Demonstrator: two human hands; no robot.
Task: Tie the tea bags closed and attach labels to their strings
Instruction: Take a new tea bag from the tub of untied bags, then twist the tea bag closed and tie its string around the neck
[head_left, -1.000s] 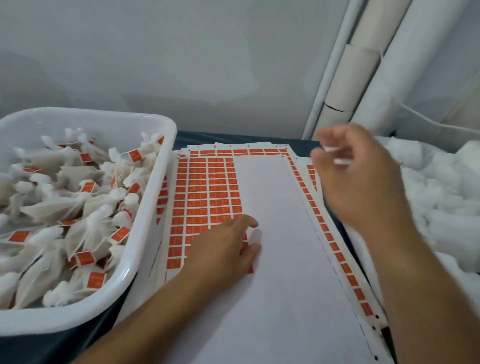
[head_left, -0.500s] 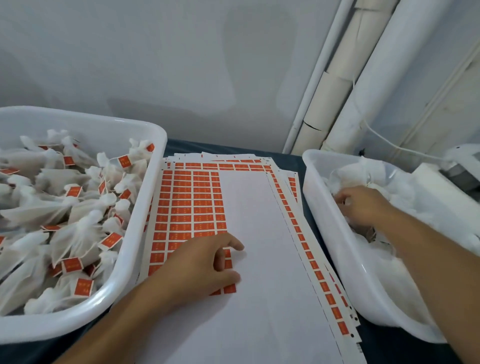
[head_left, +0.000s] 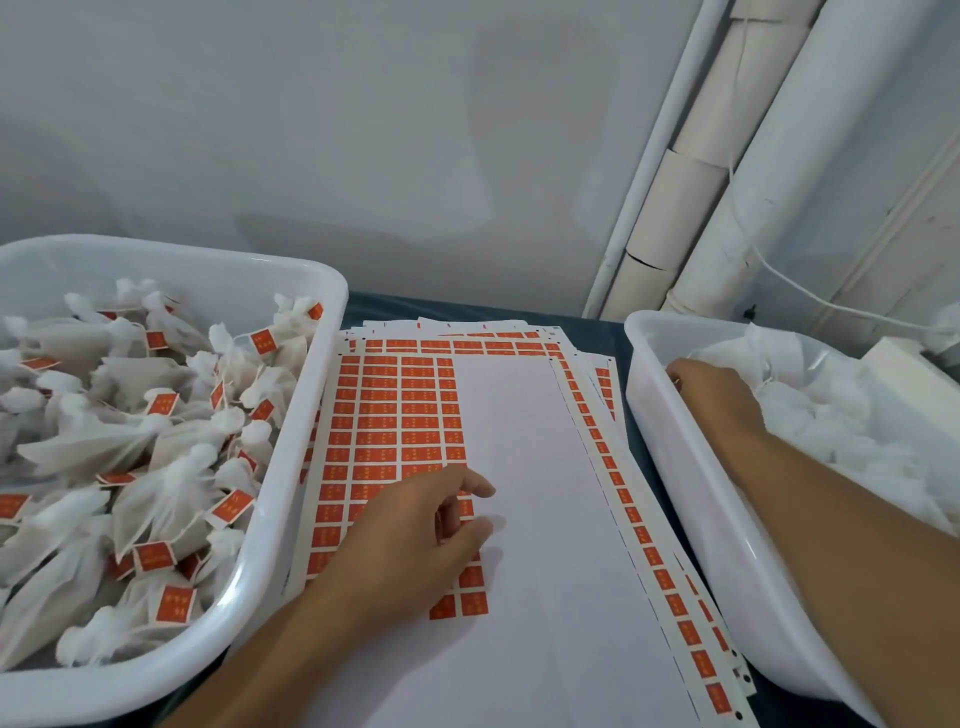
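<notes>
Figure: fetching the next bag. The person's right hand (head_left: 711, 395) reaches into the white plastic tub (head_left: 670, 447) at the table's right edge, among loose white mesh tea bags (head_left: 831, 421) not yet tied; its fingers are buried in the pile, so I cannot tell whether they grip one. The left hand (head_left: 415, 540) rests on the white backing sheet of orange rectangular labels (head_left: 395, 415), which lies mid-table between the tubs, its fingers loosely curled and thumb near forefinger at the edge of the remaining block, apparently picking at a label. The finished bags with orange tags (head_left: 156, 467) fill the second white tub (head_left: 291, 467) at the left edge. Advice: draw out a single bag by its string, and lift one label by its corner without creasing its neighbours.
</notes>
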